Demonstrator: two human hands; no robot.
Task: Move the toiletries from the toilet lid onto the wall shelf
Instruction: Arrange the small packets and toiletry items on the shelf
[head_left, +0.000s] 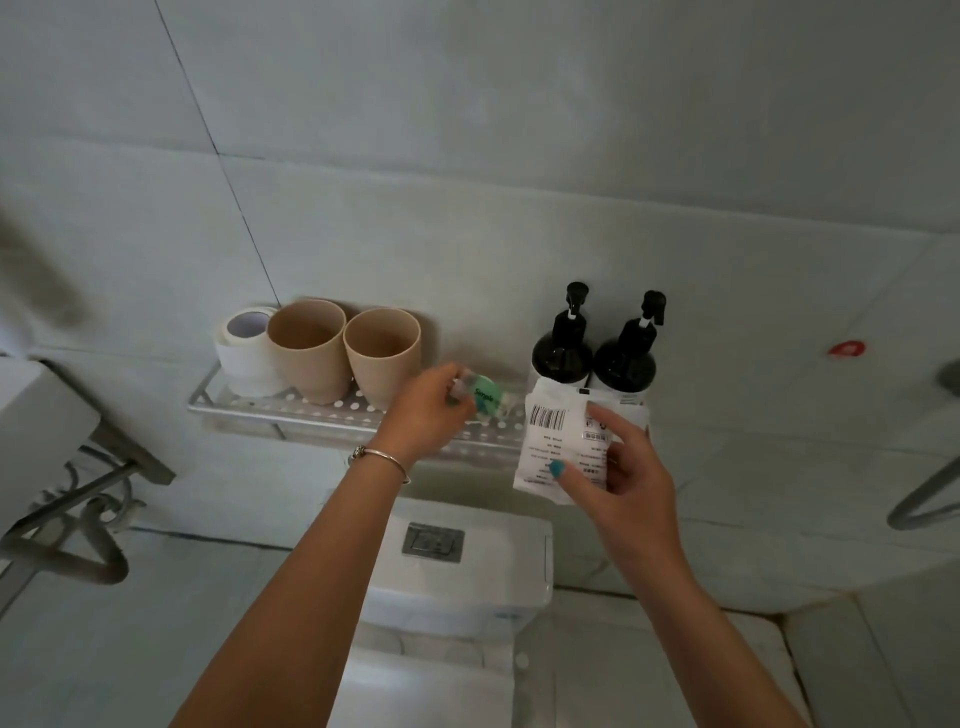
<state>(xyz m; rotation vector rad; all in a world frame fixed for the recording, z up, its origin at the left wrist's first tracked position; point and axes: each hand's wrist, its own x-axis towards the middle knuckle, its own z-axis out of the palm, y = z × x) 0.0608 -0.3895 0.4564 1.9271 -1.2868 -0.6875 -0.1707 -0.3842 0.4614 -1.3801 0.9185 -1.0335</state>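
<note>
The left hand (427, 406) was closed around a small green-labelled tube (487, 397), its fingers wrapped over the near end while the labelled end stuck out to the right, just above the perforated metal wall shelf (291, 408). A thin bangle (382, 460) circled that wrist. To the left of this grip, on the shelf, stood two beige cups (345, 348) side by side, with a roll of toilet paper (244, 345) touching the far cup. The right hand (621, 470) pinched a white packet (563, 441) with a barcode, thumb on its lower face and fingers over its right edge; the packet was tilted against the shelf's front rail. Just behind that grip two black pump bottles (592, 348) stood together on the shelf. Below both hands sat the white toilet tank (467, 571).
</note>
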